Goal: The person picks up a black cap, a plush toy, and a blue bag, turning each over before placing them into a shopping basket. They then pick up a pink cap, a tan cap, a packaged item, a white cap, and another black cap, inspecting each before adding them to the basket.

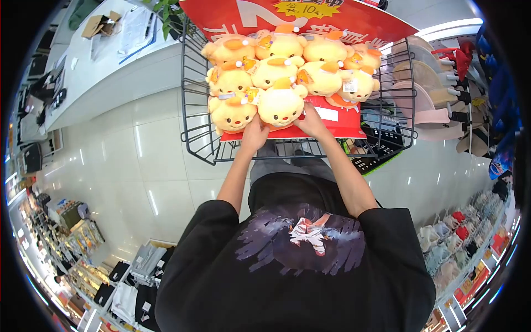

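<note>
A yellow plush toy (281, 106) with an orange cap-like top sits in the front row of a black wire basket (193, 119). My left hand (256, 134) grips its lower left side, fingers partly hidden beneath it. On the other side my right hand (311, 123) is closed against its lower right edge. Left of it rests a matching plush toy (234, 114), close to my left hand. Several more of these toys stand in rows behind, one with a white tag (350, 85). Red card (343, 128) lines the basket under them.
A red sign (232, 22) with a yellow price burst stands at the basket's back. To the left is a white counter (138, 74) with papers. Hats (431, 99) hang on a rack at the right. A dark crate (381, 145) sits beneath the basket's right side.
</note>
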The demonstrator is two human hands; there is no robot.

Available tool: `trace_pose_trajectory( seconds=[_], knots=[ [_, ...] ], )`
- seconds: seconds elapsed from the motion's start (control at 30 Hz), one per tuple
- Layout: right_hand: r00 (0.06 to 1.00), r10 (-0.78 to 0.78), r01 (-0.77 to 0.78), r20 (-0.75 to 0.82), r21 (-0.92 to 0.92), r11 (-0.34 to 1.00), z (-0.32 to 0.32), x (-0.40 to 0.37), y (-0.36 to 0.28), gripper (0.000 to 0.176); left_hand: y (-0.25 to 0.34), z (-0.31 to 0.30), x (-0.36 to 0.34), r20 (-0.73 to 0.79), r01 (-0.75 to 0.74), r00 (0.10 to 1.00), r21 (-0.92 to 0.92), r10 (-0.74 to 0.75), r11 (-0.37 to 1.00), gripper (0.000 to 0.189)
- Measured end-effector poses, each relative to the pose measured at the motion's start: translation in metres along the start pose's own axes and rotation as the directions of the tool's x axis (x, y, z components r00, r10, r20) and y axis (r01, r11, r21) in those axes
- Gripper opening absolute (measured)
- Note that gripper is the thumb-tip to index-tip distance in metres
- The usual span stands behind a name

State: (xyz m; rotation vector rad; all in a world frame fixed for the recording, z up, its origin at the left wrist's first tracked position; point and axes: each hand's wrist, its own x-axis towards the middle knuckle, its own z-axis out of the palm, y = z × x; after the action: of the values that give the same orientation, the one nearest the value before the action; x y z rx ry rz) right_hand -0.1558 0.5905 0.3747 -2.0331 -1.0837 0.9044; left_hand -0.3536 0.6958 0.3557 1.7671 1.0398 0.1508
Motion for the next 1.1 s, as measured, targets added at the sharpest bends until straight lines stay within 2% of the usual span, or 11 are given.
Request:
trace_pose_trajectory(
  seconds=[0.07, 0.2, 0.3, 0.4, 0.47, 0.5, 0.67, 0.73, 0.87, 0.93, 1.1],
  knots=[
    [0.998, -0.027, 0.025, -0.051, -0.051, 0.998, -0.003, -0.009, -0.005, 0.053, -0.001, -0.002, 0.009, 0.035, -0.008, 0.999, 0.048, 0.006, 0.999, 0.039],
    [0.980, 0.085, -0.112, 0.178, 0.149, 0.983, 0.005, -0.023, 0.010, 0.050, 0.000, -0.009, 0.009, 0.091, -0.069, 0.994, 0.168, 0.054, 0.983, 0.039],
    [0.994, -0.042, 0.027, 0.101, 0.146, 0.989, 0.016, -0.041, 0.017, 0.049, -0.003, -0.003, -0.001, 0.100, -0.317, 0.948, 0.189, 0.303, 0.929, 0.041],
    [0.982, -0.136, 0.130, 0.131, 0.052, 0.990, 0.007, -0.057, 0.008, 0.052, -0.001, 0.002, -0.026, 0.068, -0.327, 0.940, 0.451, 0.333, 0.830, 0.041],
    [0.967, -0.163, 0.148, 0.193, 0.093, 0.985, -0.006, -0.066, 0.004, 0.054, 0.019, 0.007, -0.048, 0.010, -0.320, 0.936, 0.439, 0.351, 0.840, 0.041],
    [0.965, -0.253, 0.236, 0.068, 0.195, 0.952, -0.010, -0.074, 0.003, 0.055, 0.032, 0.012, -0.063, -0.063, -0.295, 0.939, 0.360, 0.339, 0.885, 0.042],
    [0.923, -0.363, 0.331, 0.130, 0.213, 0.919, -0.079, -0.114, -0.010, 0.055, 0.120, 0.031, -0.141, -0.249, -0.199, 0.945, 0.079, 0.212, 0.977, 0.044],
    [0.836, -0.540, 0.530, 0.093, 0.117, 0.840, -0.108, -0.129, -0.015, 0.067, 0.151, 0.044, -0.173, -0.336, -0.168, 0.926, 0.046, 0.174, 0.985, 0.039],
    [0.719, -0.693, 0.645, 0.057, 0.316, 0.696, -0.161, -0.163, -0.036, 0.065, 0.176, 0.072, -0.218, -0.521, -0.269, 0.834, -0.091, 0.184, 0.959, 0.036],
    [0.723, -0.690, 0.619, 0.039, 0.407, 0.672, -0.176, -0.192, -0.045, 0.068, 0.194, 0.084, -0.246, -0.602, -0.452, 0.777, -0.333, 0.182, 0.827, 0.030],
    [0.773, -0.628, 0.441, 0.087, 0.639, 0.631, -0.192, -0.260, -0.041, 0.057, 0.210, 0.115, -0.298, -0.586, -0.533, 0.786, -0.480, 0.197, 0.697, 0.018]
  ],
)
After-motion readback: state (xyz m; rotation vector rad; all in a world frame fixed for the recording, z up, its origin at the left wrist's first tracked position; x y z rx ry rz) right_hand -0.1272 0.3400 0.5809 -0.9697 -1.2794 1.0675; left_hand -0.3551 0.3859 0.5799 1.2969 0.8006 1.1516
